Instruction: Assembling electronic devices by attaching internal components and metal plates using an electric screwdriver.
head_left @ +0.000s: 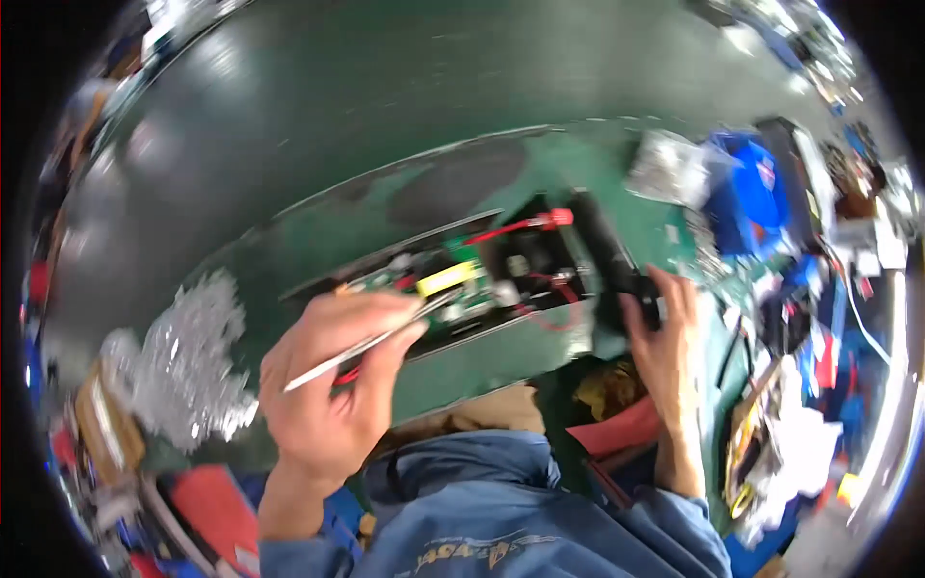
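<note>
In front of me lies an open black housing (535, 252) with a green circuit board (472, 302) inside. The board carries a yellow component (447, 278), and a red wire (506, 230) runs to a red connector (557, 218). My left hand (332, 376) is closed in a pinch on slim metal tweezers (337, 360), their tip over the board. To the right of the housing, my right hand (665, 332) grips a black part (647, 301) at the near end of a long black cover (599, 241). Blur hides this part's exact kind.
Crumpled clear plastic wrap (198, 356) lies at the left of the green mat (482, 371). A clear plastic bag (667, 166) and a blue bin (747, 193) sit at the back right. Cables, white bags (795, 453) and loose parts crowd the right edge.
</note>
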{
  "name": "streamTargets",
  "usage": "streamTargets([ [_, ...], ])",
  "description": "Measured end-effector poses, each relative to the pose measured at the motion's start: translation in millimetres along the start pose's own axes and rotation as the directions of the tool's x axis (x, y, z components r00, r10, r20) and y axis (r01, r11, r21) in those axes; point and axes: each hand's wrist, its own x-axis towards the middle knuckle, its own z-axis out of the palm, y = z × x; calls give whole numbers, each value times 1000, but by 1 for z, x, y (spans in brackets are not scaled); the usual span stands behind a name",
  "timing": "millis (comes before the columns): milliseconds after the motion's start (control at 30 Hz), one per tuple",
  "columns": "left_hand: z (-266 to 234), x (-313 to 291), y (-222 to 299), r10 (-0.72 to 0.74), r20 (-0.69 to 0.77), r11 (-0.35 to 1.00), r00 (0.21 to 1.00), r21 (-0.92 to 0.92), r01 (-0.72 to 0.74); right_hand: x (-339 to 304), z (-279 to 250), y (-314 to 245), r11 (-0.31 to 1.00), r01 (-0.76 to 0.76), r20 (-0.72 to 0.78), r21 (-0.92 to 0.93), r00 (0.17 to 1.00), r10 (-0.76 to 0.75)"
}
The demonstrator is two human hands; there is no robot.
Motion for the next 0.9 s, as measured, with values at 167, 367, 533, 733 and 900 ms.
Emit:
streamTargets([
  [167, -52, -22, -6, -33, -200, 990, 979, 126, 59, -11, -8, 11, 993, 118, -214, 31, 971, -109],
  [367, -110, -112, -39, -400, -466, 864, 789, 97, 495, 6, -6, 9, 985, 160, -222, 71, 965, -140],
  [533, -100, -153, -85, -632, -476, 745, 612, -155, 649, 27, -12, -92, 899, 352, -78, 260, 936, -344],
  [733, -103, -166, -90, -620, -540, 758, 569, -224, 612, 69, 40, -236, 531, 678, -5, 509, 619, -785],
  [900, -110, -170, -79, -633, -551, 720, 545, -157, 676, 103, 146, -324, 469, 657, 258, 591, 396, -881],
])
